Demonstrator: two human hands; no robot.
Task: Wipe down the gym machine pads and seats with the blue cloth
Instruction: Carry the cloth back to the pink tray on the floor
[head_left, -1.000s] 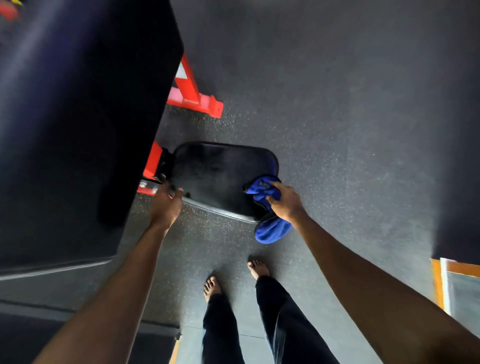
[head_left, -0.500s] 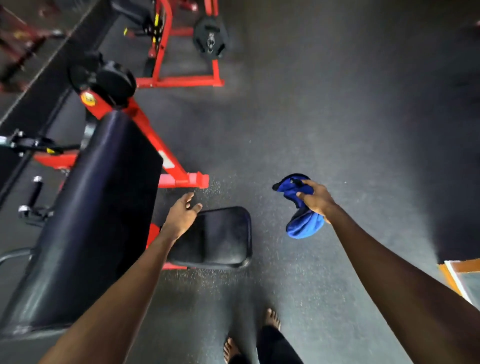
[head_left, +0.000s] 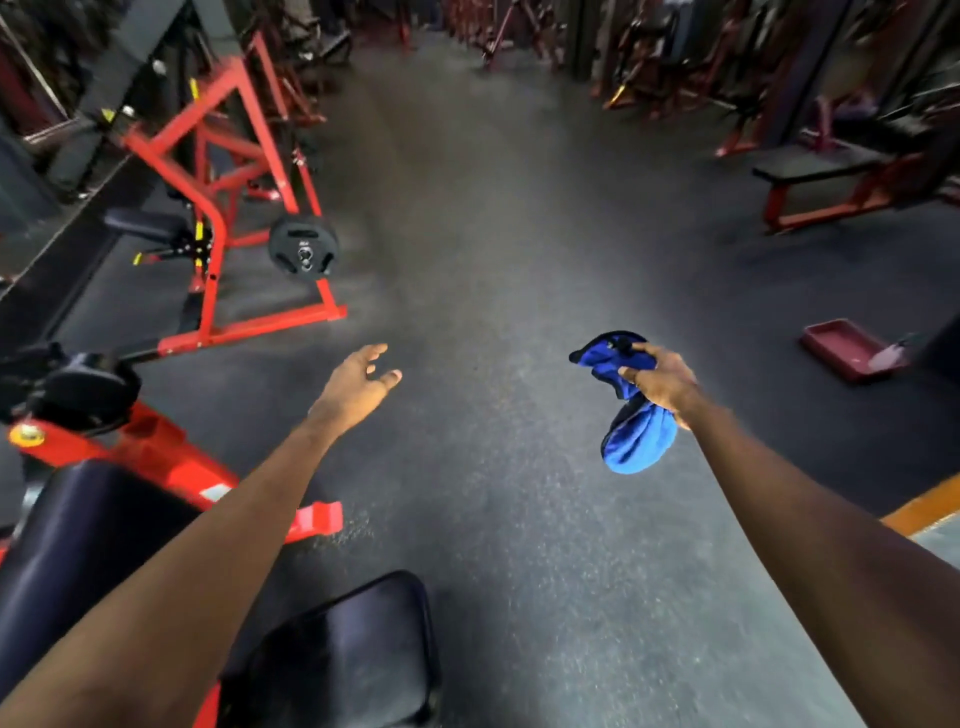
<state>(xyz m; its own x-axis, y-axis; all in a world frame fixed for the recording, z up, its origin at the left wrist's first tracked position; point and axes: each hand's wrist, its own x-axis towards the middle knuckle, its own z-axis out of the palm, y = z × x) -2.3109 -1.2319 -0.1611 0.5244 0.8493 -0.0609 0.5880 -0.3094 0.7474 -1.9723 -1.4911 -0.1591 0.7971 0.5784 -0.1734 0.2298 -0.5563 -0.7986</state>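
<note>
My R hand (head_left: 662, 382) is out in front, over the floor (head_left: 493, 493), fingers curled tight round the bunched blue cloth (head_left: 636, 444); most of it hangs below my fist, touching nothing else. L hand (head_left: 358, 387) is up in the air, fingers loose & spread, holding nothing. Black seat (head_left: 348, 654) sits low under my L forearm, w/ the back pad (head_left: 88, 540) just left of it on the red frame (head_left: 156, 441)

blue cloth (head_left: 639, 447); black seat (head_left: 343, 654); red frame (head_left: 218, 171)
</note>
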